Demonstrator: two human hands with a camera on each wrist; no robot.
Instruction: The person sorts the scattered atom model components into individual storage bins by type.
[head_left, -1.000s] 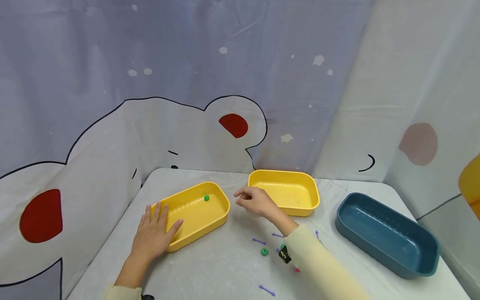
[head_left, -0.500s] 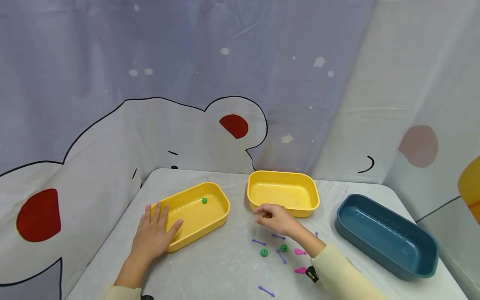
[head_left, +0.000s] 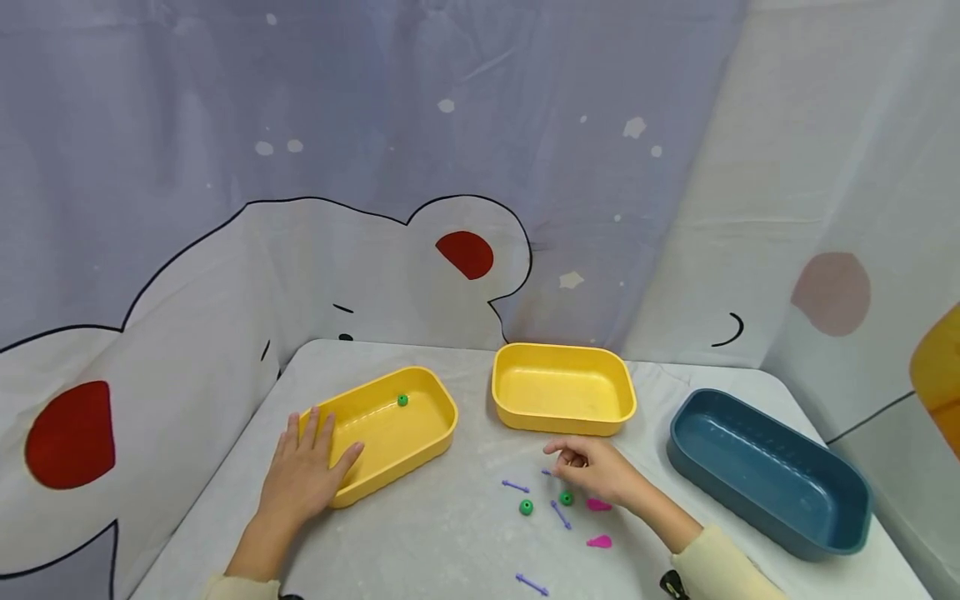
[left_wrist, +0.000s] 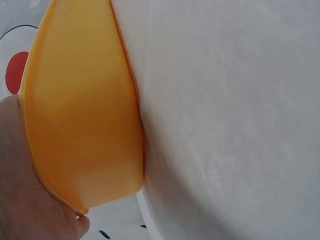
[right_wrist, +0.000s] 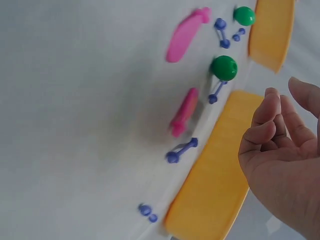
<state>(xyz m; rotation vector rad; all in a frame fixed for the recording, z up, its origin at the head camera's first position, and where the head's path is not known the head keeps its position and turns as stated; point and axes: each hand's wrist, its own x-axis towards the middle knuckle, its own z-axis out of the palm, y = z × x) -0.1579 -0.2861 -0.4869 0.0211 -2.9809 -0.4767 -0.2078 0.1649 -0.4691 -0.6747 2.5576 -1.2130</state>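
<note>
My left hand (head_left: 300,475) rests with straight, spread fingers on the near left end of a yellow plastic bin (head_left: 390,437). One green bead (head_left: 402,400) lies inside that bin. In the left wrist view the hand touches the bin's rim (left_wrist: 31,145). Over the table my right hand (head_left: 603,473) hovers, fingers loosely bent, thumb apart, holding nothing. Below and near it lie two green beads (head_left: 527,507), two pink teardrop-shaped pieces (head_left: 599,542) and several small purple bars with knobbed ends (head_left: 561,514). The right wrist view shows a pink piece (right_wrist: 184,112) and a green bead (right_wrist: 224,68).
A second yellow bin (head_left: 562,419) stands at the back middle, behind my right hand. To the right is a dark blue bin (head_left: 772,479). One purple bar (head_left: 532,585) lies nearer the front of the white-covered table (head_left: 420,550). Printed curtains (head_left: 360,108) hang behind.
My right hand has moved from beside the left yellow bin rightward and toward me, over the small pieces. The green bead in the bin has rolled slightly left. My left hand stays put.
</note>
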